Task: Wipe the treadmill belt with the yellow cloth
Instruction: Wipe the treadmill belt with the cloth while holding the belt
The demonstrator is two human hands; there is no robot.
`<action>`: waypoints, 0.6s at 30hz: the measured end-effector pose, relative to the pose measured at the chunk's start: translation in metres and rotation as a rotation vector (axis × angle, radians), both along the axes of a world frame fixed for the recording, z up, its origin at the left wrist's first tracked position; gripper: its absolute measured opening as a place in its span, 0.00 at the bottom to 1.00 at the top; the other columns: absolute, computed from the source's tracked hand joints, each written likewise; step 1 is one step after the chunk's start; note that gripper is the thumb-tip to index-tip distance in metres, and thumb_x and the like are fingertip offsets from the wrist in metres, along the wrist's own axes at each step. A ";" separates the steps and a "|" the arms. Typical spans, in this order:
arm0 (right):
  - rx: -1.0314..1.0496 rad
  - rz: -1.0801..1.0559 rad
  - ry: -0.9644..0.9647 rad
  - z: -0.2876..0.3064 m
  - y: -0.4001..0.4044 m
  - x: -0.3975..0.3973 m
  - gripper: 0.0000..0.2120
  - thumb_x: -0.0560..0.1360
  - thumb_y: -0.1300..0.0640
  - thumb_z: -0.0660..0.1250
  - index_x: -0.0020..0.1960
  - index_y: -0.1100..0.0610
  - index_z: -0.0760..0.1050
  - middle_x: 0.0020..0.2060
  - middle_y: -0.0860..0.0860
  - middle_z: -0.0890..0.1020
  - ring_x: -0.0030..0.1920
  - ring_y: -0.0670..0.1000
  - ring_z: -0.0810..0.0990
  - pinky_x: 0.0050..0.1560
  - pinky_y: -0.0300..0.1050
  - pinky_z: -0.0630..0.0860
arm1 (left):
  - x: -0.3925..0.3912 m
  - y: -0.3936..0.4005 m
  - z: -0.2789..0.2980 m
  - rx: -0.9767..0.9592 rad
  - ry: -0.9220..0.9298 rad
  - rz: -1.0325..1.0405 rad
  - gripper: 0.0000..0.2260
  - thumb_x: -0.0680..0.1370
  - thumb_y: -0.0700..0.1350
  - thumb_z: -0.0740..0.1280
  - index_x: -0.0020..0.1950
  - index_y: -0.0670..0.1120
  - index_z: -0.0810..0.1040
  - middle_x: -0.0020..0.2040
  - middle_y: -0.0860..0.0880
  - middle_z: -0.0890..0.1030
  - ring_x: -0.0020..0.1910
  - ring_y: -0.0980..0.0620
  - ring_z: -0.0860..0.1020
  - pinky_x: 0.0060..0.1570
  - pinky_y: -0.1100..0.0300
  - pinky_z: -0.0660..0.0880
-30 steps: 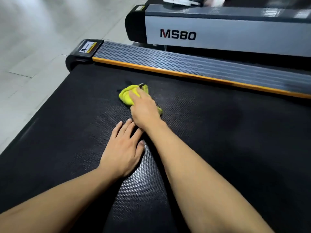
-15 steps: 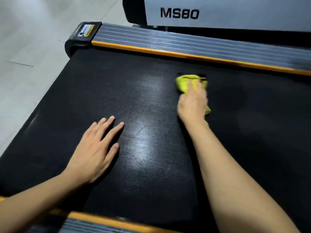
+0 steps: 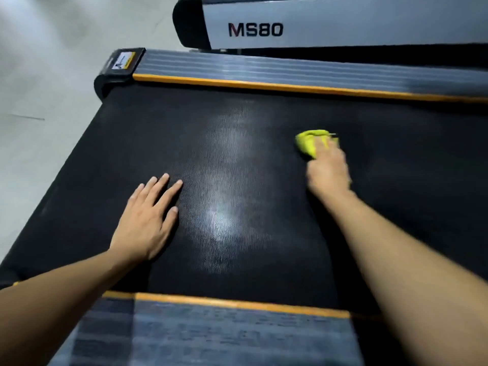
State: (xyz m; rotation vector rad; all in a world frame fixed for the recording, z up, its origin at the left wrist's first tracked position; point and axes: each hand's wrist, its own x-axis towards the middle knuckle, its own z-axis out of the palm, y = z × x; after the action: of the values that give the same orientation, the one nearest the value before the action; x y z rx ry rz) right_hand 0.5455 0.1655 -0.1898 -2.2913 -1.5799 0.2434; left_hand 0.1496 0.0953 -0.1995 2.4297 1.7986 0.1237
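Observation:
The black textured treadmill belt (image 3: pixel 237 133) fills the middle of the head view. A bunched yellow cloth (image 3: pixel 307 142) lies on its far right part, near the orange-edged far rail. My right hand (image 3: pixel 328 170) sits on top of the cloth and grips it against the belt, its fingers curled over the bunch; the hand is motion-blurred. The cloth sticks out ahead of my fingertips. My left hand (image 3: pixel 148 217) rests flat on the belt to the left, palm down, fingers straight and spread, holding nothing.
Grey ribbed side rails with orange strips run along the far edge (image 3: pixel 264 70) and the near edge (image 3: pixel 224 334) of the belt. A black end cap (image 3: pixel 118 67) closes the far-left corner. A second machine marked MS80 (image 3: pixel 343 22) stands behind. Pale floor (image 3: pixel 39 75) lies left.
My right hand has slid the cloth rightward across the belt, from beside my left hand to the far right. My left hand stayed flat. The view shifted back, showing the near rail.

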 end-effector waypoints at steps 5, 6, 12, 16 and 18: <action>-0.115 -0.019 0.021 0.006 -0.026 0.023 0.29 0.79 0.58 0.58 0.79 0.53 0.55 0.79 0.56 0.53 0.76 0.61 0.56 0.73 0.61 0.62 | 0.001 -0.004 -0.001 0.008 -0.011 0.005 0.27 0.83 0.57 0.47 0.81 0.52 0.61 0.81 0.44 0.62 0.80 0.43 0.58 0.80 0.46 0.52; -0.099 -0.069 0.008 0.006 -0.027 0.016 0.28 0.80 0.57 0.58 0.79 0.53 0.56 0.79 0.56 0.54 0.76 0.61 0.56 0.72 0.62 0.62 | 0.001 -0.004 0.000 0.013 -0.018 0.001 0.27 0.83 0.57 0.47 0.81 0.52 0.61 0.81 0.44 0.63 0.80 0.43 0.59 0.80 0.46 0.52; -0.093 0.098 -0.011 0.006 0.008 -0.123 0.30 0.74 0.58 0.62 0.76 0.53 0.64 0.76 0.59 0.61 0.70 0.62 0.66 0.68 0.53 0.65 | -0.001 -0.002 -0.007 0.035 -0.026 0.004 0.26 0.84 0.57 0.48 0.81 0.52 0.60 0.81 0.45 0.61 0.81 0.45 0.57 0.80 0.47 0.51; -0.018 0.528 -0.002 0.006 0.007 -0.238 0.30 0.76 0.58 0.62 0.77 0.53 0.60 0.76 0.57 0.61 0.73 0.59 0.62 0.69 0.52 0.63 | 0.000 0.000 -0.008 0.052 -0.043 0.012 0.27 0.84 0.56 0.50 0.82 0.49 0.56 0.81 0.43 0.62 0.80 0.43 0.59 0.80 0.47 0.53; -0.007 0.626 -0.033 0.004 0.009 -0.226 0.30 0.76 0.60 0.61 0.78 0.52 0.59 0.77 0.56 0.60 0.74 0.58 0.63 0.70 0.53 0.64 | -0.001 0.002 -0.008 0.056 -0.044 0.027 0.29 0.83 0.56 0.50 0.82 0.46 0.55 0.80 0.41 0.62 0.80 0.43 0.59 0.80 0.47 0.53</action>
State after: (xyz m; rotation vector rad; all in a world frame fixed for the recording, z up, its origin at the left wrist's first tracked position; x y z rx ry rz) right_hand 0.3196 0.1747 -0.1856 -1.7434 -2.2747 0.3602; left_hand 0.1485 0.0969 -0.2078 2.4204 1.8333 0.2315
